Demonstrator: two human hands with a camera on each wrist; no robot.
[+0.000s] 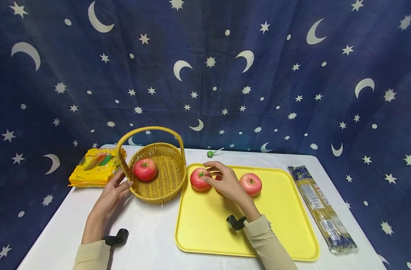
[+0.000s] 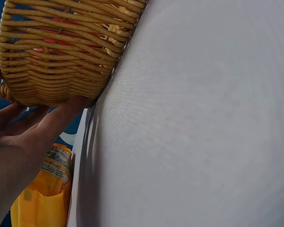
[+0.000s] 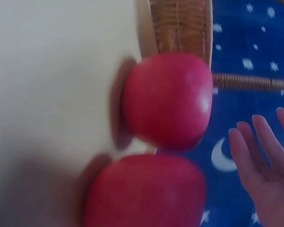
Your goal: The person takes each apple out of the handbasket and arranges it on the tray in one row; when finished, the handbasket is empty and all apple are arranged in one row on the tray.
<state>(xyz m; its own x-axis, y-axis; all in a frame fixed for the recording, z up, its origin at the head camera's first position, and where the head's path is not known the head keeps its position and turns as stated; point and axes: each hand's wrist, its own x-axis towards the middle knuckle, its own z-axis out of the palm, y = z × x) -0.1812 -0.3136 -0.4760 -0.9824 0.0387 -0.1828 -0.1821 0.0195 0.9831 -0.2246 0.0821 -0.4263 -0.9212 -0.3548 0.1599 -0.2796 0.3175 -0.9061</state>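
One apple already lies in the basket beside the left hand, which touches it with loose fingers, while three apples seem left on the tray, below and beside the relaxed, ungrasping right hand.

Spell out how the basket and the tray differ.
The basket is round and woven; the tray is rectangular with a smooth surface. The basket has an arched handle, while the tray shows none. The basket holds one apple; the tray carries three, one of them mostly hidden. Both are yellowish and rest on the white table.
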